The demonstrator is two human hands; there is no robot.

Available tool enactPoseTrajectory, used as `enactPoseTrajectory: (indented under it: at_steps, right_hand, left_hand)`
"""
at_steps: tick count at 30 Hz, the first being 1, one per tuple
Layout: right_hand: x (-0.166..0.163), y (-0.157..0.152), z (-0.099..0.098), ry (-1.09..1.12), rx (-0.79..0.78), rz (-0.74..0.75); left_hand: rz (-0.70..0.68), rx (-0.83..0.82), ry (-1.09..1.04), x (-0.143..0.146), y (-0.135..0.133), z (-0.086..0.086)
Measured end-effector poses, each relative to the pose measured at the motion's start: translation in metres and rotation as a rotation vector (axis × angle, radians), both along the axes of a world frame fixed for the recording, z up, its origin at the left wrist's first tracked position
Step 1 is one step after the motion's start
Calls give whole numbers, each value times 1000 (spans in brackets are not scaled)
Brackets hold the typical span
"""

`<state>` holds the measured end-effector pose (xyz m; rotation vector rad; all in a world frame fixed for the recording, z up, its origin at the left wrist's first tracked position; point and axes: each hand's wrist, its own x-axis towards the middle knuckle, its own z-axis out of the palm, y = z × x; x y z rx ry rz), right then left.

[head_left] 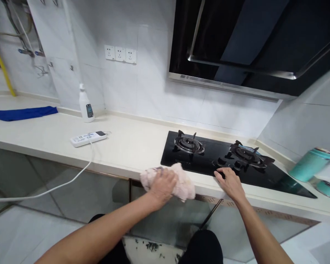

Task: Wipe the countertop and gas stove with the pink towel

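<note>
My left hand (161,185) presses down on a pale pink cloth (183,183) at the front edge of the cream countertop (126,146), fingers curled over it. The cloth sits just left of the front corner of a black glass gas hob (209,157). My right hand (228,181) lies flat with fingers spread on the hob's front edge, beside the black control knobs (222,161). The hob has two burners, the left burner (189,143) and the right burner (246,154).
A white power strip (88,138) with its cord trailing off the counter lies to the left. A white bottle (86,104) stands by the tiled wall. A blue cloth (22,113) lies far left. Teal canisters (310,165) stand at the right. A black range hood (250,40) hangs above.
</note>
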<state>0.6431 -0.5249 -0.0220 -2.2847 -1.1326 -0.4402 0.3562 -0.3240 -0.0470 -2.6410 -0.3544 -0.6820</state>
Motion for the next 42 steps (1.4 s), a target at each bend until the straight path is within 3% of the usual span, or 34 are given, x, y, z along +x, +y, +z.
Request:
enactPoseTrajectory:
  at_steps: [5,9,14,21,26,30,34,37,39,42]
  right_hand:
    - [0,-3,0,40,73,52]
    - [2,-6,3,47,83,91]
    - [4,-6,3,49,91,94]
    - [-2,-3,2,53,106,92]
    - [-10,2,4,47,129,73]
    - [-11,3,7,42,124,61]
    - [-10,1,7,35,108,55]
    - [-10,0,5,25,104,57]
    - [-10,1,4,18,99,62]
    - [-10,2,2,3,87,57]
  left_hand:
    - [-180,112,-57,99,-84,2]
    - [-259,123,-86,124,-106,9]
    - [-379,60,-38,95,-76,16]
    - [-207,-152,126,-7,8,34]
    - [-240,-417,-84,-52,55,57]
    - [-265,-516,-304,-35,70,95]
    - [-111,-471,-220,7,74,130]
    - [37,-519,44,28,74,129]
    - [52,-577,165,30,72,118]
    - [32,-687,185,22,69,104]
